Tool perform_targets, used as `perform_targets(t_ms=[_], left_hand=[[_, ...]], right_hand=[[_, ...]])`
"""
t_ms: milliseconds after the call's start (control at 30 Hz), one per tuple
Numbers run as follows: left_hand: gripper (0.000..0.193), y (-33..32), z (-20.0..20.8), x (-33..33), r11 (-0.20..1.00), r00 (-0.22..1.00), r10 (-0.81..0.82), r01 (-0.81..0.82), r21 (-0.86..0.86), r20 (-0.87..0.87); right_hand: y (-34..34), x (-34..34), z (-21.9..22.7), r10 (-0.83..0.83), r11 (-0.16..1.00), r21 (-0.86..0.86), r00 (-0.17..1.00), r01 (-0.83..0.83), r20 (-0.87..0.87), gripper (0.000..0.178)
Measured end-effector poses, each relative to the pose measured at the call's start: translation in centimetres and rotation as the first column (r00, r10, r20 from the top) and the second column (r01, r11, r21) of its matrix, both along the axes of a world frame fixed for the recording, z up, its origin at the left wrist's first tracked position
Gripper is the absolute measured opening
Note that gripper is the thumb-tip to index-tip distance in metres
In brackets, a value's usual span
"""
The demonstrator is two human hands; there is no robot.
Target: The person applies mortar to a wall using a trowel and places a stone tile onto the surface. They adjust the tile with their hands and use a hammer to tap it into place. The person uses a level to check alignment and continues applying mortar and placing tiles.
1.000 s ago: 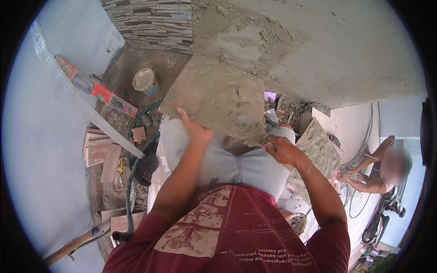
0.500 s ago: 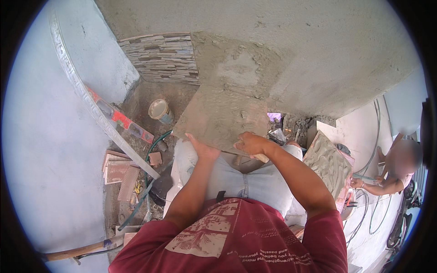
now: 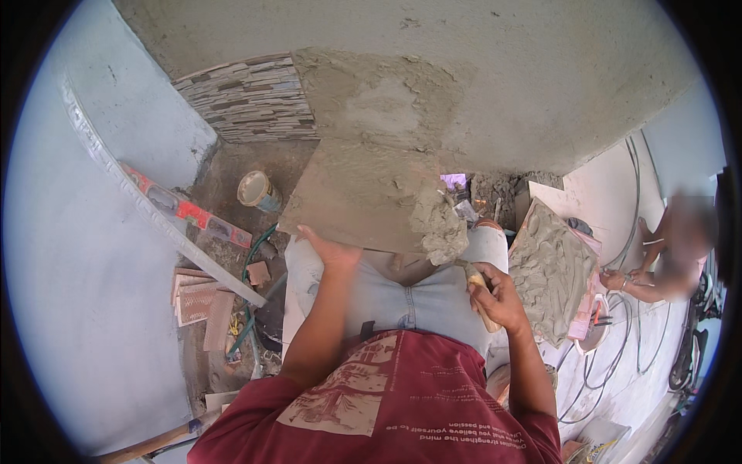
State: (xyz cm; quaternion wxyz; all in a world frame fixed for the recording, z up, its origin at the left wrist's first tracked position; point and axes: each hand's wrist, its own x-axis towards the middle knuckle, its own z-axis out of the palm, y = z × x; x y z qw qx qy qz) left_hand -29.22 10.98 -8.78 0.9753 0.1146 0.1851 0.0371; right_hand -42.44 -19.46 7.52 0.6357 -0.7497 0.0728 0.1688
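My left hand (image 3: 331, 247) grips the near left edge of a large tile (image 3: 313, 209) that slants above my knees; its fingers go partly under the edge. Wet grey mortar covers much of the tile's upper face, thickest toward the right. In my right hand (image 3: 502, 298) is the wooden handle of a trowel (image 3: 484, 313), fingers wrapped around it. A thick lump of mortar (image 3: 447, 236) at the tile's right corner hides most of the trowel's blade. To the right of my knee, more mortar (image 3: 550, 271) is heaped on a board.
Ahead, the wall carries a strip of stone-look tile (image 3: 246, 100) beside rough wet mortar (image 3: 371, 93). On the left are a bucket (image 3: 259, 191), a red spirit level (image 3: 193, 213), a long pale straightedge (image 3: 154, 209), a green hose and stacked tiles (image 3: 197, 298). At right, another person (image 3: 665, 255) is near cables.
My right hand has moved right and back from the tile, turning the trowel. Mortar now piles at the tile's right corner, and the near left face looks more thinly coated. My left hand keeps its grip.
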Motion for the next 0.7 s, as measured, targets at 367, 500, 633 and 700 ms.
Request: perform_targets(t_ms=[367, 500, 633, 700], left_hand=[[0.103, 0.1, 1.2, 0.0, 0.986, 0.979, -0.057, 0.086, 0.141, -0.196], [0.103, 0.4, 1.0, 0.2, 0.972, 0.978, -0.071, 0.112, 0.205, -0.199], [0.102, 0.6, 0.6, 0.2, 0.981, 0.98, -0.083, 0.113, 0.16, -0.183], [0.102, 0.6, 0.6, 0.2, 0.972, 0.979, -0.092, 0.128, 0.198, -0.182]], right_hand=[[-3.9, -30.3, 0.6, -0.718, 0.033, -0.764, 0.547, 0.644, 0.43, 0.044], [-3.9, -36.2, -9.9, -0.964, 0.218, -0.906, 0.223, 0.362, -0.143, 0.036], [-1.5, -36.8, -19.4, -0.887, 0.042, -0.993, 0.461, 0.112, 0.015, 0.024], [-1.4, -34.9, -23.2, -0.739, 0.153, -0.963, 0.622, -0.22, -0.26, 0.022]])
